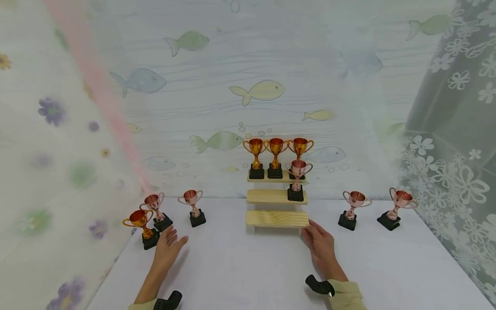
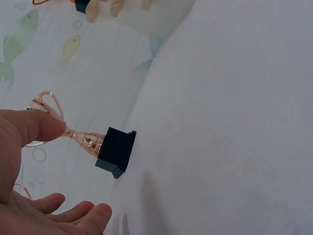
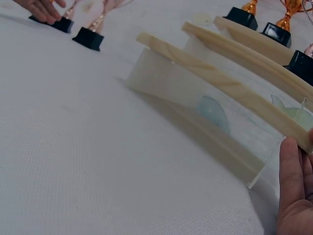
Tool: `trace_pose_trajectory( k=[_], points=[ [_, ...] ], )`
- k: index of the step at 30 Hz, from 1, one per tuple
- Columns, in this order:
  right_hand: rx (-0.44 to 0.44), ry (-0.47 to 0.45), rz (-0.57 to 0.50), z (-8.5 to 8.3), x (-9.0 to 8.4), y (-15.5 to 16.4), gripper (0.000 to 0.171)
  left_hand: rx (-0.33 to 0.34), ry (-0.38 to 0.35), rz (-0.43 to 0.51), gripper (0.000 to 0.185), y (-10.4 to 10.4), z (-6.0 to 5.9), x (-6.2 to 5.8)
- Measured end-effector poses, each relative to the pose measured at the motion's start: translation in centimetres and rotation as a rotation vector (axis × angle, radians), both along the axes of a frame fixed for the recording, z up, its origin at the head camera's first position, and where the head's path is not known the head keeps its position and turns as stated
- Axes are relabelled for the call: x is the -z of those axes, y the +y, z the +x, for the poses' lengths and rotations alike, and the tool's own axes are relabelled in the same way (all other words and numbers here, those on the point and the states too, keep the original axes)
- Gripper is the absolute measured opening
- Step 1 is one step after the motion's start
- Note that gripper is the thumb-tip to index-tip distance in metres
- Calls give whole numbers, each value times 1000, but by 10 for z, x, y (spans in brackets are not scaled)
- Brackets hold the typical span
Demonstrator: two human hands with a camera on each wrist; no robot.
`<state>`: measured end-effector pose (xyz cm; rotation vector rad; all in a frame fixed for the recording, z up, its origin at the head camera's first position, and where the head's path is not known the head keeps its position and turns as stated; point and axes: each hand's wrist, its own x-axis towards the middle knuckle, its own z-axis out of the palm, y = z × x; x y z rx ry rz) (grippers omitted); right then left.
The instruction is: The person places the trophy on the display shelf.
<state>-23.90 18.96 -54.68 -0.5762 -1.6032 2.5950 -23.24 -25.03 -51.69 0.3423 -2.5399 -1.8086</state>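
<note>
My left hand (image 1: pixel 167 252) is held over the left side of the table with fingers loosely spread, nothing in its grasp. Close by its fingertips stand a gold trophy cup (image 1: pixel 148 232) and a rose-gold trophy cup (image 1: pixel 159 211). Another rose-gold trophy cup (image 2: pixel 88 142) stands beyond the thumb, partly hidden in the left wrist view. At the right end of the lowest board of a three-tier wooden display stand (image 1: pixel 277 218), my right hand (image 1: pixel 320 247) grips the corner. Three gold trophy cups (image 1: pixel 275 155) stand on the top tier; one rose-gold trophy cup (image 1: pixel 296 181) is on the middle tier's right end.
Two rose-gold trophy cups stand right of the stand, one nearer (image 1: pixel 350 211) and one farther right (image 1: pixel 395 211). A white cloth covers the table (image 1: pixel 248 275). Behind hangs a fish-print curtain (image 1: pixel 267 56); a lace curtain (image 1: pixel 457 172) hangs at the right.
</note>
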Motion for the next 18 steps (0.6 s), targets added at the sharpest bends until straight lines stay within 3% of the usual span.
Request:
trace_pose_trajectory(
  k=[6,14,18],
  points=[
    [9,-1,-8,1,0,1,53,-11,76,30,78,6,-12,-3],
    [11,7,-5,-1,0,0,52,-104,288,121,82,16,-40,-6],
    [9,12,0,-1,1,-1,52,-110,345,162,84,17,-52,-7]
  ],
)
